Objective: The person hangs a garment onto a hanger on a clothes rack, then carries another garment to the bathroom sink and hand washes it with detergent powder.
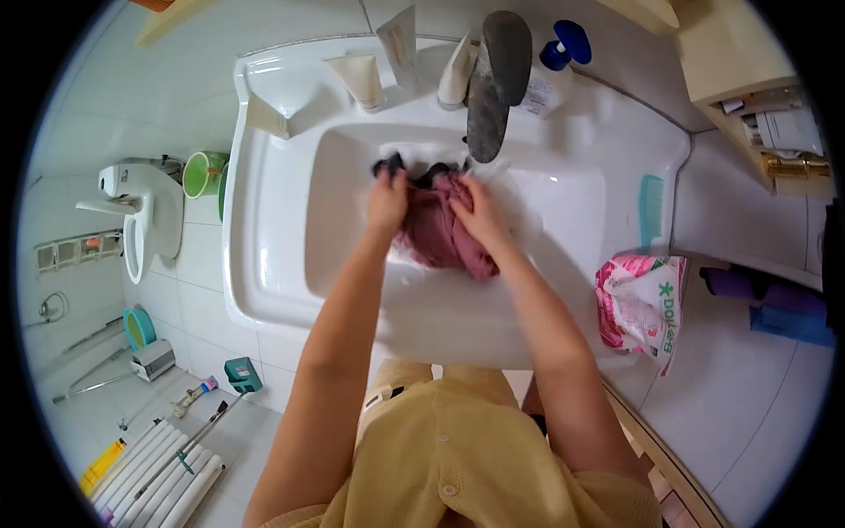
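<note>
In the white sink basin, a wet pinkish-red cloth with dark parts lies bunched, with whitish suds around it. My left hand is closed on the cloth's left side, where a dark piece sticks up by the fingers. My right hand grips the upper right side of the cloth. Beyond the hands, the dark grey faucet hangs over the basin and hides part of its back edge. The fingertips are slightly blurred.
Tubes and a blue-topped pump bottle stand along the sink's back ledge. A teal comb lies on the right rim, near a pink and white packet. At left are a toilet and a green bucket.
</note>
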Available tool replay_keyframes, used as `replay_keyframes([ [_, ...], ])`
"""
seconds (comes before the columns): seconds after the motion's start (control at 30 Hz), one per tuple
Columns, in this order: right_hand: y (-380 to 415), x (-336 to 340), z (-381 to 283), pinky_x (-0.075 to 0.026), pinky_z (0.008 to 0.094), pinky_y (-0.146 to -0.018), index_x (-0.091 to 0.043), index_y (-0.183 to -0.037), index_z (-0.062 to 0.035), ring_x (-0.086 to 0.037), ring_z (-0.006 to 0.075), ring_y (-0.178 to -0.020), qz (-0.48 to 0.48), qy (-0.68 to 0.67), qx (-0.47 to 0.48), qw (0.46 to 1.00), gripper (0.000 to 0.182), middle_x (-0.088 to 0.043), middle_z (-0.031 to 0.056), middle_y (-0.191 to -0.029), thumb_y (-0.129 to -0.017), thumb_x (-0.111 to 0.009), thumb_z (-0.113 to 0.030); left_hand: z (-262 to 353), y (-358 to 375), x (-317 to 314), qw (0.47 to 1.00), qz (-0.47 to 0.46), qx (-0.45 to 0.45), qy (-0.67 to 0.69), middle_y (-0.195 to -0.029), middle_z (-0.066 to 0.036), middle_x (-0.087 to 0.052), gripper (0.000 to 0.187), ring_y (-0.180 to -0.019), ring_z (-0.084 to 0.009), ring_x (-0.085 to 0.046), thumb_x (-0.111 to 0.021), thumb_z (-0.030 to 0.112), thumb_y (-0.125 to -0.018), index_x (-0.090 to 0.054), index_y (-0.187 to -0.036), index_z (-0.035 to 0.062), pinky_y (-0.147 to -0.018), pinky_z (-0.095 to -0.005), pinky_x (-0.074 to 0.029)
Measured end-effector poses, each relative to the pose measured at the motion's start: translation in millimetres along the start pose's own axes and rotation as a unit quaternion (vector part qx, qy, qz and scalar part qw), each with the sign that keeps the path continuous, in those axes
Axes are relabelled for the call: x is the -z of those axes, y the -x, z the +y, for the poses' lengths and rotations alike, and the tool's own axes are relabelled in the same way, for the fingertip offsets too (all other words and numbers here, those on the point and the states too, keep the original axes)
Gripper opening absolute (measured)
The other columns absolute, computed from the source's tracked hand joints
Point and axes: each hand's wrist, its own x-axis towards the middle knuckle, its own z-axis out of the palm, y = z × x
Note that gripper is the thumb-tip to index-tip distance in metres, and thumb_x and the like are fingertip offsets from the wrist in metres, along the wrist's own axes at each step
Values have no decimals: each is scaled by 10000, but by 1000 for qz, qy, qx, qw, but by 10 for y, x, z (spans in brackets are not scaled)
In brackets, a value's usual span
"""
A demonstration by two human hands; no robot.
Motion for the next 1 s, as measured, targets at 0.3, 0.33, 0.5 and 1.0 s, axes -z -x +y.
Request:
replay_keyframes([
  [0.3, -96, -273, 27, -467, 367, -907, -462, -1282, -11, -547, 308, -1114, 116, -206, -126, 963, 615, -546, 225, -1196, -707, -666, -91, 220, 208, -17, 854, 1, 196, 482, -974, -123, -636, 526, -866, -222, -610, -489, 77, -877, -443, -1398, 131, -818, -368, -504],
  [0.33, -4, -178, -269, -458, 363, -922, -339, -1374, -46, -513, 284, -1141, 33, -373, -160, 913, 738, -493, 199, -1246, -712, -661, -97, 220, 263, -123, 760, -36, 230, 607, -982, -119, -625, 609, -868, -229, -610, -504, 83, -872, -349, -1454, 175, -818, -375, -508],
  [0.5, 835, 73, -1431, -485, 407, -915, -428, -1389, -151, -566, 358, -1041, -98, -153, 69, 981, 689, -431, 211, -1265, -751, -689, -160, 232, 576, 83, 568, -275, 196, 751, -973, -109, -637, 398, -883, -255, -612, -516, 345, -925, -545, -1220, 79, -826, -401, -504],
  [1.0, 97, 173, -743, -512, 456, -733, -676, -817, -62, -651, 374, -770, 47, -89, -43, 994, 288, -679, 183, -839, -885, -581, -326, 1031, 1164, 206, 750, -103, 369, 539, -1141, -119, -616, 356, -1036, -251, -591, -492, 284, -958, -548, -1192, 21, -939, -392, -481],
])
